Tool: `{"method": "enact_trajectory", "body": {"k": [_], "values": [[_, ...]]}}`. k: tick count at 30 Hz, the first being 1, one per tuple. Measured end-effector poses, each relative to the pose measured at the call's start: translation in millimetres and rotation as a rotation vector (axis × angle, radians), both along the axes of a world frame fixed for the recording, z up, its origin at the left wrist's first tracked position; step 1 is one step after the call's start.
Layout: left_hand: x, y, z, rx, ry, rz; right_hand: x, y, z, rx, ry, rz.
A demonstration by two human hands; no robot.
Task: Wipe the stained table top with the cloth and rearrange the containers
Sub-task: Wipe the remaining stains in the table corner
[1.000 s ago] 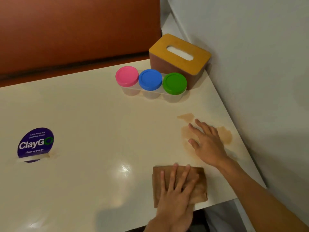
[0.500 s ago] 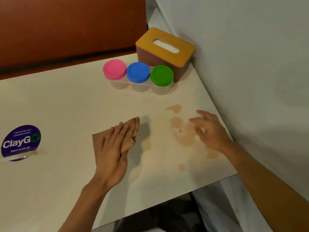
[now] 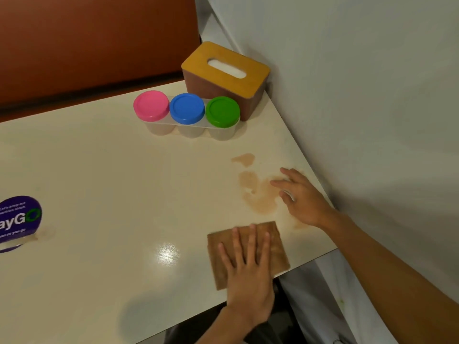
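Note:
A brown folded cloth [image 3: 277,247] lies flat near the front edge of the cream table top [image 3: 111,182]. My left hand [image 3: 248,271] presses on it, fingers spread. Just beyond the cloth, brown stains [image 3: 258,194] mark the table. My right hand [image 3: 303,197] rests flat at the stains' right side, holding nothing. At the back stand three clear containers in a row, with a pink lid [image 3: 151,105], a blue lid [image 3: 187,108] and a green lid [image 3: 222,111].
A brown tissue box with a yellow top [image 3: 224,78] stands behind the containers, against the grey wall [image 3: 360,95] on the right. A purple ClayGo sticker [image 3: 18,219] sits at the left. A red-brown seat back runs behind the table.
My left hand has swept the cloth from mid-table back to the right and toward the front edge, where it lies flat again. My right hand stays by the stains.

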State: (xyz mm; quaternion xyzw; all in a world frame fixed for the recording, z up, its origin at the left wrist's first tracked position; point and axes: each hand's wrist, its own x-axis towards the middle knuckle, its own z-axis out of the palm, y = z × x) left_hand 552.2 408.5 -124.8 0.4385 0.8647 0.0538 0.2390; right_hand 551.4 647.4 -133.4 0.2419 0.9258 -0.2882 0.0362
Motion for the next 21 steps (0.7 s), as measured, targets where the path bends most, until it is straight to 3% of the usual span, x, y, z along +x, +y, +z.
{"method": "enact_trajectory", "body": {"k": [3,6,8,10,12,14,18,21], "values": [[14.1,-0.6,5.8,-0.039,-0.062,-0.100,10.2,-8.7,5.6,-0.076,0.012,-0.038],[-2.1,1.6,24.4,0.058,-0.185,-0.048,21.7,-21.3,19.8,-0.208,0.137,-0.153],[-20.8,3.0,41.4,0.222,-0.453,0.038,30.6,-32.7,36.4,-0.360,0.230,-0.284],[-43.4,4.2,67.0,0.385,-0.804,0.114,36.3,-48.1,53.7,-0.625,0.245,-0.400],[-65.0,2.0,84.7,0.482,-0.975,0.218,38.2,-66.2,62.8,-0.990,0.268,-0.429],[-82.3,-0.6,99.8,0.455,-1.072,0.274,36.3,-84.7,72.2,-1.267,0.299,-0.429],[-105.5,1.9,113.6,0.448,-1.318,0.468,19.9,-109.1,95.0,-1.254,0.360,-0.329],[-111.9,8.2,117.5,0.473,-1.356,0.497,7.4,-111.5,107.5,-1.231,0.322,-0.379]]}}
